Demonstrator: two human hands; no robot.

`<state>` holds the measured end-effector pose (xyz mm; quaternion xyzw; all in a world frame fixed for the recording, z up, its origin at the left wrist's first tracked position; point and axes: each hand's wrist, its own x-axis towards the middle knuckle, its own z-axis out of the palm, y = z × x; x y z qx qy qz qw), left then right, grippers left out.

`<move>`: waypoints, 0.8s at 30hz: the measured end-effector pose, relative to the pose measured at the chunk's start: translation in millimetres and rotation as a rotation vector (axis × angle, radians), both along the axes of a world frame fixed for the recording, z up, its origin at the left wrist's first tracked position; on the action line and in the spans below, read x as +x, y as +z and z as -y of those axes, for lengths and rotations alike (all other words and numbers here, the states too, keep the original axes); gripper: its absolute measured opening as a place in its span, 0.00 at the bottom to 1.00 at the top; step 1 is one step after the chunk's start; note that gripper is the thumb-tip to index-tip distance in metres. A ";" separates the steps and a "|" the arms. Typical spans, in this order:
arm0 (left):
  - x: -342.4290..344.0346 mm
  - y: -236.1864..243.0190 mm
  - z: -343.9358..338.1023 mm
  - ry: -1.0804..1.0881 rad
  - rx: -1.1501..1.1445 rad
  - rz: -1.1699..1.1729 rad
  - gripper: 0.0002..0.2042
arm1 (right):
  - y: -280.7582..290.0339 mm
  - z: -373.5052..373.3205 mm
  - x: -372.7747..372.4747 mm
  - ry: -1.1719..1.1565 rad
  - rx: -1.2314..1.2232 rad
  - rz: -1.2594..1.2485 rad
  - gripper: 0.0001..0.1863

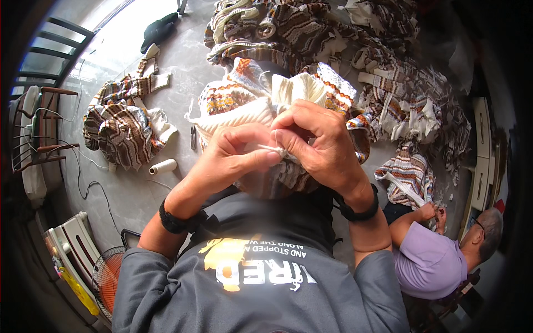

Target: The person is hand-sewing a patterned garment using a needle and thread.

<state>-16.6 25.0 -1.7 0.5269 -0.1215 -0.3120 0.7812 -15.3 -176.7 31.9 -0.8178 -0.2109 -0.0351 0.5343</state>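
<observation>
A striped knitted garment (227, 97) in white, orange, brown and blue lies over my lap, with a cream ribbed band (244, 116) beside my fingers. My left hand (236, 150) is closed, thumb and forefinger pinching a white strand of yarn (268, 147) at the garment's edge. Close against it, my right hand (319, 139) is closed too, thumb and forefinger pinched at a small knotted bit of the same white yarn. The fingertips of both hands nearly touch. Whether a needle is between them is too small to tell.
More striped knitwear lies in a large heap (288, 33) ahead, a pile (411, 105) on the right and a smaller pile (125, 127) on the left. Near that are a thread cone (163, 166) and small dark snips (193, 137). A co-worker (433, 255) sits at right; a fan (108, 272) stands lower left.
</observation>
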 end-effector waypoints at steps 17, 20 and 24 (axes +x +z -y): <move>4.0 5.1 -2.5 -0.034 0.082 -0.066 0.06 | 21.3 14.3 -19.2 -0.163 0.198 -0.204 0.07; 4.1 4.5 -2.4 -0.028 0.050 -0.130 0.06 | 19.0 18.3 -19.6 -0.086 -0.059 0.015 0.05; 4.2 7.8 -1.8 -0.017 0.073 -0.157 0.06 | 12.8 12.5 -21.1 -0.056 -0.144 0.143 0.07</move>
